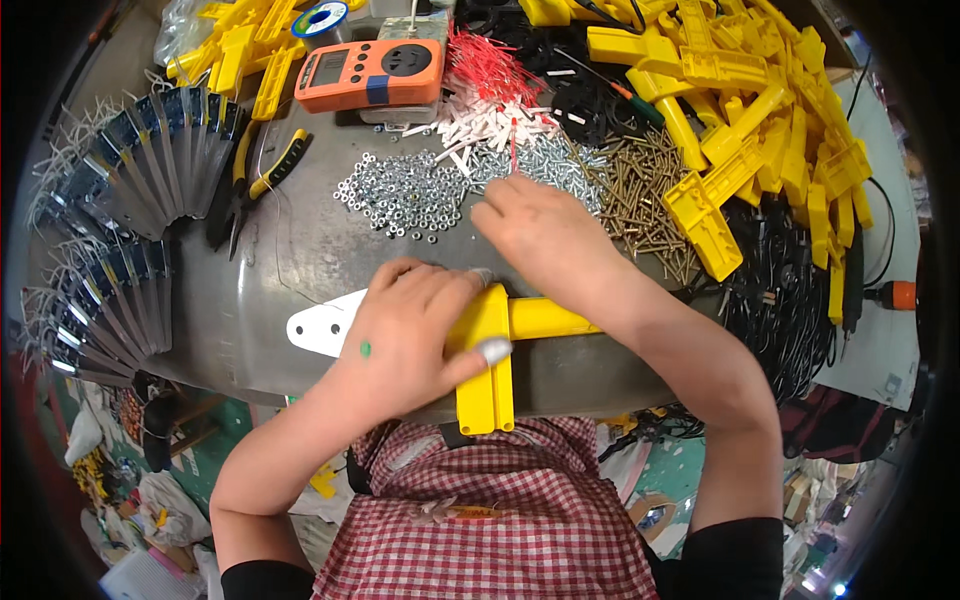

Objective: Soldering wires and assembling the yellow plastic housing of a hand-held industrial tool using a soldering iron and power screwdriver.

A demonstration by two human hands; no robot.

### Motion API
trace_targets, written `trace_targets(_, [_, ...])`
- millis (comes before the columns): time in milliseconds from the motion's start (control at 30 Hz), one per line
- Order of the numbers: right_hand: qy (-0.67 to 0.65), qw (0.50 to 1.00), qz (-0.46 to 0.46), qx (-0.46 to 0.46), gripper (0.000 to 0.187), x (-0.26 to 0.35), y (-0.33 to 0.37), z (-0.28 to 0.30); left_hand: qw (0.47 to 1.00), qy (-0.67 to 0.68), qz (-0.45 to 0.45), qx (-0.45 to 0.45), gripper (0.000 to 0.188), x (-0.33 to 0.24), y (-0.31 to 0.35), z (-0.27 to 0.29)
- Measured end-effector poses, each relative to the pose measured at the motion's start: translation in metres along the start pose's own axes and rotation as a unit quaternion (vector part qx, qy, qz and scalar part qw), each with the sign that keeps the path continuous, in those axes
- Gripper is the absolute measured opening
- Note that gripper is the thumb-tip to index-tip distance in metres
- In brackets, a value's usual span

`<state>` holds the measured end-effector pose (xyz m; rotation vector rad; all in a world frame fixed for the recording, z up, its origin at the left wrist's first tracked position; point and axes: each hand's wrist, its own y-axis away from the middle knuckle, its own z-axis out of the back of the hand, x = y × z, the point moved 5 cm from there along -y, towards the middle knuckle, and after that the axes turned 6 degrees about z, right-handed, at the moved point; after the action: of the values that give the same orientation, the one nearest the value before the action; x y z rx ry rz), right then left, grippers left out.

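My left hand (405,335) is closed over a yellow plastic T-shaped housing (490,375) with a tubular handle, lying near the table's front edge. White wrapping covers its thumb tip and a fingertip. From under this hand sticks out a white flat plate (315,328) with dark holes. My right hand (540,225) is at the near edge of a heap of small silver screws (540,165), fingers drawn together; what they grip, if anything, is hidden. Just beyond its fingertips stands a thin red piece (514,140). Silver nuts (400,195) lie loose to its left, brass-coloured screws (645,195) to its right.
Yellow housings (740,110) pile up at the right, above bundled black cables (775,290). Metal blades with wires (150,165) fan out at left, beside yellow-black pliers (255,185). An orange multimeter (372,75), a solder spool (322,22) and red-white tubes (490,80) sit at the back.
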<state>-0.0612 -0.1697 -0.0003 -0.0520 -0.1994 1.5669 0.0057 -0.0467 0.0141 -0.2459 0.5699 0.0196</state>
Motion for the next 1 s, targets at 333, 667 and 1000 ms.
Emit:
trace_targets(333, [-0.229,0.945,-0.197,-0.126,0.013,-0.027,0.06,0.045,0.987,-0.157,-0.008,0.025,0.017,0.026,-0.073,-0.027])
trace_targets(667, [-0.082,0.966,-0.105,-0.221,0.025,0.033,0.124,0.042,0.971,0.212,-0.008,0.105,0.027,-0.038,-0.076,-0.033])
trace_targets(1000, [-0.131,0.928,-0.195,-0.29,0.021,0.026,0.153,0.021,0.986,0.084,-0.096,0.107,0.027,-0.054,-0.062,-0.048])
